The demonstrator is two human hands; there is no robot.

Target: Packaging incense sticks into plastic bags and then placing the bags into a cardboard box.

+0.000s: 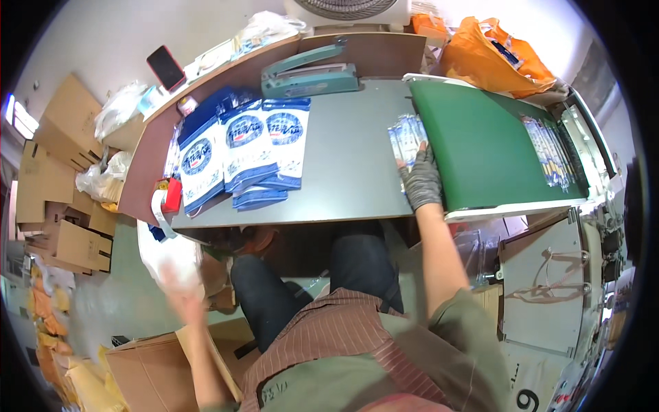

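Observation:
My right hand (421, 180), in a grey fingerless-looking glove, is closed round the near end of a bundle of slim blue-and-white packets (408, 135). Its thumb is on the left side and its fingers on the right. The bundle lies on the grey table (350, 158), against the edge of a green conveyor belt (473, 147). Low on the left, off the table, my left hand (184, 285) is smeared by motion beside a white plastic bag (161, 250); its fingers cannot be made out. Blue-and-white printed pouches (244, 141) lie in overlapping piles on the table's left part.
More slim packets (549, 152) lie on the belt's far right. A teal long-arm sealer (309, 80) stands at the table's back. A red tape dispenser (170, 196) sits at the left edge. An open cardboard box (154, 371) is at lower left; an orange bag (491, 58) hangs at back right.

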